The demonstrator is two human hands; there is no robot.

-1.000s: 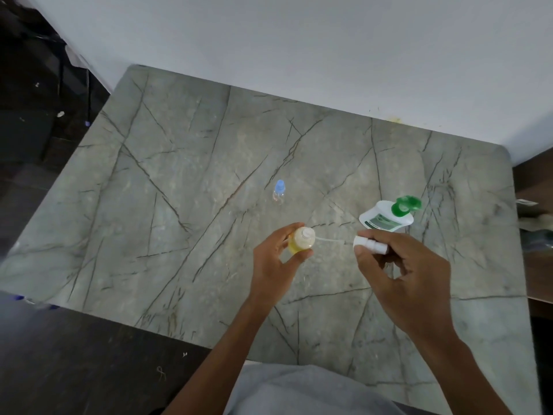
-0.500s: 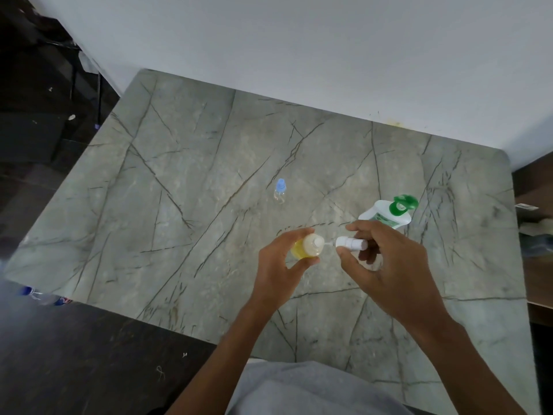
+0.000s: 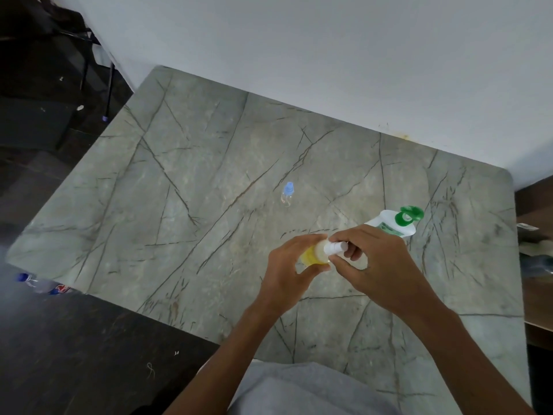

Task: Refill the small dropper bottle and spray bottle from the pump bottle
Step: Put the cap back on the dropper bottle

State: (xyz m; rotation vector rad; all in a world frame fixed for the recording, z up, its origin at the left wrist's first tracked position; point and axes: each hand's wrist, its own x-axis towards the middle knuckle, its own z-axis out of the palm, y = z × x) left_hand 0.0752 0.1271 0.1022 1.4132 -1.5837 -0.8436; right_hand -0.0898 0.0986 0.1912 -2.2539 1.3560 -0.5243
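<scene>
A small round spray bottle of clear plastic holding yellow liquid (image 3: pixel 312 255) is held above the grey-green veined stone table (image 3: pixel 185 187), over its near right part. The yellow fills what shows of the body between the fingers; how high the liquid reaches cannot be told. The left hand (image 3: pixel 285 278) is curled round the bottle's body, thumb on the near side and fingers over the far side, closed firmly on it. The right hand (image 3: pixel 380 269) pinches a white cylindrical spray cap (image 3: pixel 336 248) between thumb and fingertips, and the cap's end sits against the bottle's neck; whether it is seated or threaded on cannot be told. Just beyond the spray bottle, to its right and partly hidden behind the right hand, stands a white pump bottle with a green pump head and a green-printed label (image 3: pixel 396 221); its contents do not show through the white wall. Farther from the spray bottle, towards the table's middle, stands a tiny clear dropper bottle with a pale blue cap (image 3: pixel 287 194), upright and alone, its see-through body looking empty. Beyond the table rises a plain white wall (image 3: pixel 329 55), and a dark floor (image 3: pixel 74 339) lies to the spray bottle's left.
</scene>
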